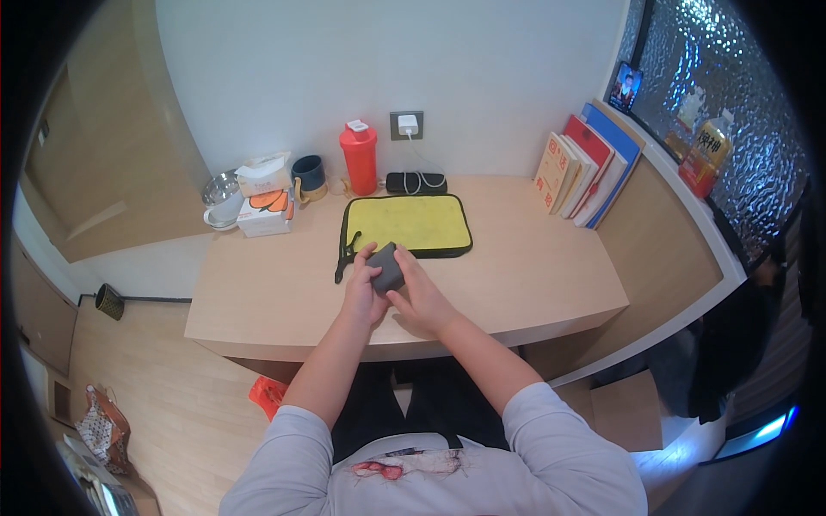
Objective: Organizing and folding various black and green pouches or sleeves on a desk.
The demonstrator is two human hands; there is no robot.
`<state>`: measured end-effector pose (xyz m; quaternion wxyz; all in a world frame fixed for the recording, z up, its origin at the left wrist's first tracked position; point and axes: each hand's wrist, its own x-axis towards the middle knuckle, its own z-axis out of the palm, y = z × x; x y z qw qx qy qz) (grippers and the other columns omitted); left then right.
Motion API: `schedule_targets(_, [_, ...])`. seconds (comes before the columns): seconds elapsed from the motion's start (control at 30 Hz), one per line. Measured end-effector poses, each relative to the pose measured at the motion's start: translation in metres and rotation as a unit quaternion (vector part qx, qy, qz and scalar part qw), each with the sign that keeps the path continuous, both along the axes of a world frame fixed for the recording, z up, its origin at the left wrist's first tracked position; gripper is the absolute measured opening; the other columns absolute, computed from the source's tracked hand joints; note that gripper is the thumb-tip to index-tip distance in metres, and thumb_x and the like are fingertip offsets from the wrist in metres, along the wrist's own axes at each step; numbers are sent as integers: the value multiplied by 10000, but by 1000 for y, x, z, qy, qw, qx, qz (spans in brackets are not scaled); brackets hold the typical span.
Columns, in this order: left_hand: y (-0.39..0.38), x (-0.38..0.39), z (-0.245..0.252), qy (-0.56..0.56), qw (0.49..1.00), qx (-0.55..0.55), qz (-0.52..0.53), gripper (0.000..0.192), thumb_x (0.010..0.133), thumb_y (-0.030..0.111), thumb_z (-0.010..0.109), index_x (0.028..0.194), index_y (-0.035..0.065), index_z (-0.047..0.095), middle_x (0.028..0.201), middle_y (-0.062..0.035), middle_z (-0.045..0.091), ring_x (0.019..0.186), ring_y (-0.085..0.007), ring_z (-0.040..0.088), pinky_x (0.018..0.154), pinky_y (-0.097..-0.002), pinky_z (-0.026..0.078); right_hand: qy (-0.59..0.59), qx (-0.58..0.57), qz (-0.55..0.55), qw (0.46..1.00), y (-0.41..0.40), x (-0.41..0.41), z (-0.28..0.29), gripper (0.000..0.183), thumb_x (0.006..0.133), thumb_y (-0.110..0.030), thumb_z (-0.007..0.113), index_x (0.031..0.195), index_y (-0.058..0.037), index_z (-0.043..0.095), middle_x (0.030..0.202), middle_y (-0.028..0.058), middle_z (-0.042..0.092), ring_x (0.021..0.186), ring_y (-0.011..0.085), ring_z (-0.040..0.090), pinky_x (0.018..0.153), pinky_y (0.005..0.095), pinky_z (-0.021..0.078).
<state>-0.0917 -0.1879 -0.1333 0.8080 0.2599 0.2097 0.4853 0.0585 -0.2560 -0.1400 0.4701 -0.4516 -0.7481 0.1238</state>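
Note:
A small dark grey box-shaped object (387,271) is held between my two hands above the front part of the desk. My left hand (362,290) grips it from the left, thumb laid across its face. On the other side, the fingers of my right hand (418,287) press along its right edge. What the object is exactly I cannot tell. Just beyond my hands lies a yellow zip pouch (410,222) with black edging, flat on the desk. Its black strap (348,258) trails off the left side, near my left fingers.
Along the wall stand a steel pot (222,193), tissue boxes (266,213), a dark mug (308,177), a red shaker bottle (359,161) and a black device (416,183) with a white cable. Upright books and folders (581,174) line the desk's right side, by a partition (671,238).

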Motion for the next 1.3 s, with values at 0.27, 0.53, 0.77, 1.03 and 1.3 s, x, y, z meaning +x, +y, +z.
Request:
schedule_targets(0.27, [4, -5, -12, 70, 993, 89, -14, 804, 689, -101, 497, 1446, 169, 461, 1390, -139, 496, 1275, -332, 572, 1082, -455, 544, 121, -122, -57, 983, 3, -4, 4, 874, 938, -188, 793, 1618, 54, 300, 1549, 320, 500, 1437, 434, 532, 1189, 456, 436])
schedule_targets(0.53, [0, 3, -25, 334, 828, 437, 105, 782, 720, -152, 435, 1460, 102, 459, 1404, -161, 531, 1338, -324, 535, 1175, -420, 436, 206, -136, -25, 969, 14, 7, -12, 697, 869, -83, 801, 1484, -5, 483, 1304, 230, 665, 1154, 341, 693, 1009, 401, 553])
schedule_targets(0.77, [1, 27, -36, 303, 870, 377, 93, 997, 695, -131, 463, 1645, 129, 311, 1481, -208, 502, 1405, -311, 497, 1219, -400, 386, 283, -136, -26, 949, 20, 15, -24, 505, 824, 61, 650, 1296, -54, 511, 1271, 181, 629, 1151, 290, 635, 984, 393, 541])
schedule_targets(1.03, [-6, 20, -20, 205, 949, 237, 33, 1128, 676, -123, 493, 1711, 190, 172, 1587, -200, 414, 1482, -352, 417, 980, -362, 573, 486, -201, 2, 851, 16, -11, -12, 441, 1026, -97, 585, 1447, -68, 458, 1457, 135, 498, 1333, 234, 508, 1116, 372, 448])
schedule_targets(1.3, [-1, 15, -20, 209, 942, 264, -1, 1219, 594, -82, 495, 1728, 234, 176, 1621, -178, 369, 1529, -356, 363, 903, -309, 578, 484, -198, 41, 851, 19, -8, -14, 483, 1091, -204, 592, 1519, -57, 423, 1495, 129, 471, 1397, 229, 453, 1194, 369, 365])
